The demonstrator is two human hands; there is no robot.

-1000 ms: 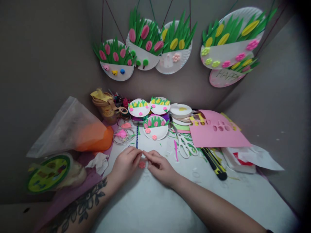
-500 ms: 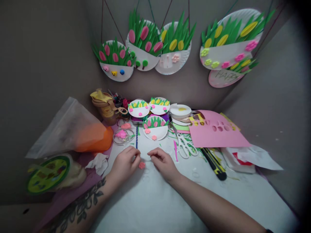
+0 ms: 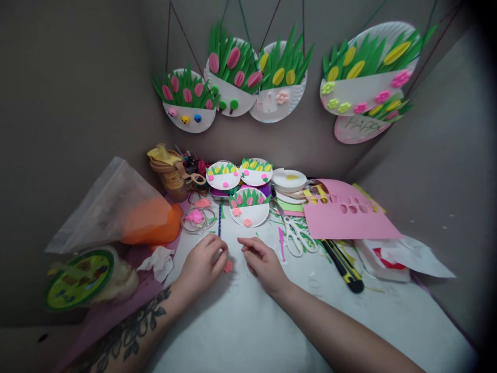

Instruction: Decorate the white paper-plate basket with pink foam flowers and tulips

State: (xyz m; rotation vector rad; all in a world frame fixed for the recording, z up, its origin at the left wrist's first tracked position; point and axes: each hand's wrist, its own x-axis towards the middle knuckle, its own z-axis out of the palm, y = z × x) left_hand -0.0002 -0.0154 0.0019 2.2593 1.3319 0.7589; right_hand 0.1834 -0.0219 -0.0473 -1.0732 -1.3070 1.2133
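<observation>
My left hand [image 3: 205, 261] is above the white table covering, its fingers curled and the thumb drawn in against them. Whatever its fingertips hold, if anything, is too small to make out. A small coral-pink flower [image 3: 228, 266] lies right beside its thumb, partly covered by the hand. Across a narrow gap, my right hand [image 3: 266, 265] has its index finger stretched toward the left hand and the other fingers loosely bent, with nothing visible in them. Just beyond both hands lies a white half-plate card [image 3: 254, 213] with green paper grass, pink tulips and two pink flowers.
Two similar cards [image 3: 222, 181] stand behind. To the right are white-handled scissors [image 3: 297, 238], a black-and-yellow utility knife [image 3: 344, 267] and a punched pink sheet [image 3: 349, 223]. On the left are an orange-filled plastic bag [image 3: 151, 223] and a green-lidded tub [image 3: 83, 277]. Decorated plates [image 3: 190, 118] hang above.
The right hand has moved slightly right and its index finger has straightened, widening the gap between the hands. The left hand now covers more of the coral-pink flower. The view has shifted slightly.
</observation>
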